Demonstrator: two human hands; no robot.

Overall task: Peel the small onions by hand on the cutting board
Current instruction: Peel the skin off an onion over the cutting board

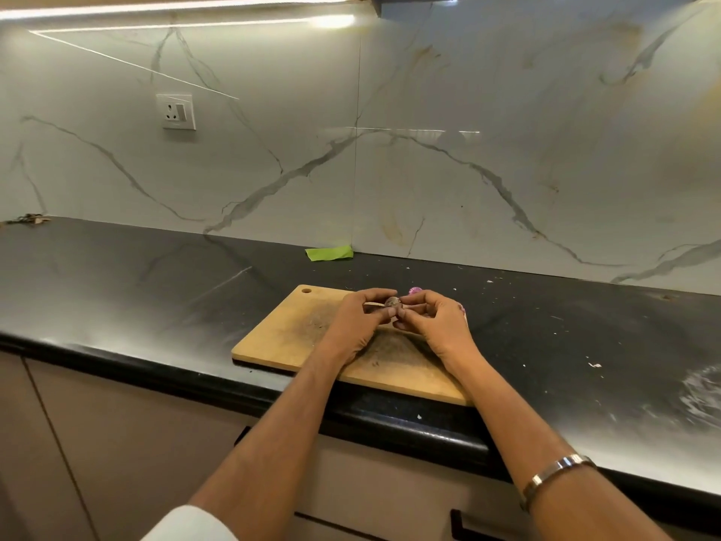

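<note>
A small brownish onion (392, 303) is pinched between the fingertips of both hands, just above the far part of the wooden cutting board (281, 337). My left hand (357, 318) grips it from the left and my right hand (433, 320) from the right. Another small purple onion (414, 290) peeks out behind my right fingers at the board's far edge. A further purple piece (461, 307) shows beside my right hand, mostly hidden.
The board lies on a black countertop (156, 290) near its front edge. A green scrap (329, 253) lies against the marble backsplash. Small white flecks of peel (594, 365) are scattered on the counter to the right. A wall socket (176, 111) sits at upper left.
</note>
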